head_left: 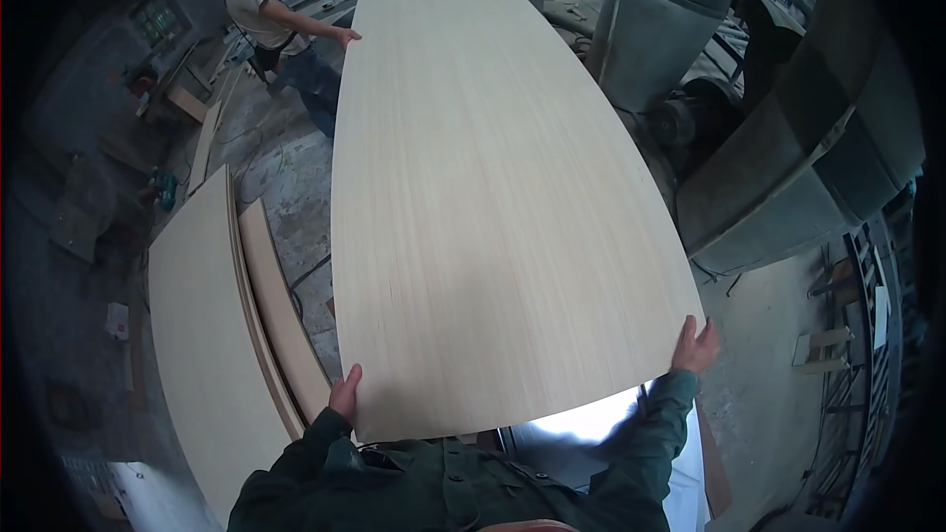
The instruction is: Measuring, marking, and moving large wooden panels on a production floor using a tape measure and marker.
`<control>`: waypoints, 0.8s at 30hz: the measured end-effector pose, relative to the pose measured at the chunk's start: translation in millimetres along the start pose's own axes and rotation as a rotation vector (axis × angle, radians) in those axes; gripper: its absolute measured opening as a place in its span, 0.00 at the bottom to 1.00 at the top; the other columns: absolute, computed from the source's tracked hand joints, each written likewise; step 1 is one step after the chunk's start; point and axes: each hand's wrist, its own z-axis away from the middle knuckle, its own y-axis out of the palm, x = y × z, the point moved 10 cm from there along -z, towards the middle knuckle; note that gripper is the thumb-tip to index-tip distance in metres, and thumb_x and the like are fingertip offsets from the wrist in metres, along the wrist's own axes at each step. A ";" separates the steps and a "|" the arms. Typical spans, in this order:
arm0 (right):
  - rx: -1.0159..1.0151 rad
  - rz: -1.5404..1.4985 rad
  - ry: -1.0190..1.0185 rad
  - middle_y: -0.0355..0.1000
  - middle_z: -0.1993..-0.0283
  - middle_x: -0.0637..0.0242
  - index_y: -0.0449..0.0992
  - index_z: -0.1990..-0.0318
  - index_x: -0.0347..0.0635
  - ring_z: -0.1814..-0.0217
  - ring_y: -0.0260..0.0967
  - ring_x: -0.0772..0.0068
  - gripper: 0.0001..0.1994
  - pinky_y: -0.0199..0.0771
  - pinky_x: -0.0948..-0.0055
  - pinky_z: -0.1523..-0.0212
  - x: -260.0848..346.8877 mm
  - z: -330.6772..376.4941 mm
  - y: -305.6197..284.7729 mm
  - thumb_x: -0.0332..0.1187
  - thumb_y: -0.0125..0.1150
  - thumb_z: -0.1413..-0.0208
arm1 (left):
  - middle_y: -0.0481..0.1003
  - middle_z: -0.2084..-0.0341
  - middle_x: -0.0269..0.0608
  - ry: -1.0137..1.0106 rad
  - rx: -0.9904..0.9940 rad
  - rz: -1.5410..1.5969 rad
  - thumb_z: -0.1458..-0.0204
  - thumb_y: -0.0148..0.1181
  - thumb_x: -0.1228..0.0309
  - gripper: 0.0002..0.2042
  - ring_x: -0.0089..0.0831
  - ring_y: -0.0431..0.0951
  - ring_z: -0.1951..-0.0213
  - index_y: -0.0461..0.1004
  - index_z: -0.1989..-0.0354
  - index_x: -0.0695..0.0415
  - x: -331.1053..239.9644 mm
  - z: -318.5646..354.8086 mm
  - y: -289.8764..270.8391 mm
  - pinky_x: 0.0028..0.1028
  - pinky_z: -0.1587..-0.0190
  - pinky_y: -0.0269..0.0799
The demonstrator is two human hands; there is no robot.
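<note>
A long sheet of pale wood-grain plywood [483,187] stretches away from my body and fills the middle of the view. At its near left corner, my left hand [346,394] grips the edge, thumb on top and the other fingers mostly hidden underneath. My right hand [697,345] clasps the opposite edge near the right corner, with part of its fingers out of sight below. Toward the far left end, a co-worker's hand [348,36] also has hold of the sheet's edge. What supports the sheet from below is hidden.
More boards [202,335] lie stacked at my left, a narrow one [281,305] beside them. The co-worker [261,25] stands far left. Big grey dust-collector bags [670,20] and a motor [680,128] crowd the right side. A metal rack [867,335] stands at the far right.
</note>
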 end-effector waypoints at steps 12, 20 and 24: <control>0.132 -0.601 -0.524 0.57 0.30 0.55 0.56 0.31 0.42 0.27 0.51 0.54 0.35 0.46 0.55 0.29 232.5 -2.5 7.2 0.42 0.60 0.44 | 0.76 0.53 0.45 0.214 -0.051 0.039 0.40 0.55 0.52 0.28 0.33 0.76 0.53 0.67 0.43 0.66 -23.1 15.0 3.2 0.31 0.47 0.69; 1.048 -0.846 -0.992 0.77 0.50 0.60 0.76 0.46 0.42 0.42 0.70 0.64 0.22 0.65 0.68 0.40 543.8 128.4 -30.6 0.47 0.56 0.40 | 0.75 0.51 0.46 0.268 -0.079 -0.075 0.38 0.51 0.51 0.28 0.34 0.76 0.52 0.67 0.44 0.67 -14.7 -10.4 -1.8 0.31 0.48 0.71; 0.627 -0.477 -0.781 0.74 0.45 0.56 0.72 0.42 0.45 0.40 0.68 0.54 0.25 0.65 0.63 0.39 441.6 72.2 58.8 0.49 0.59 0.43 | 0.73 0.49 0.47 0.300 0.019 0.103 0.36 0.48 0.54 0.27 0.35 0.75 0.51 0.65 0.42 0.67 -16.0 -6.0 3.4 0.32 0.47 0.71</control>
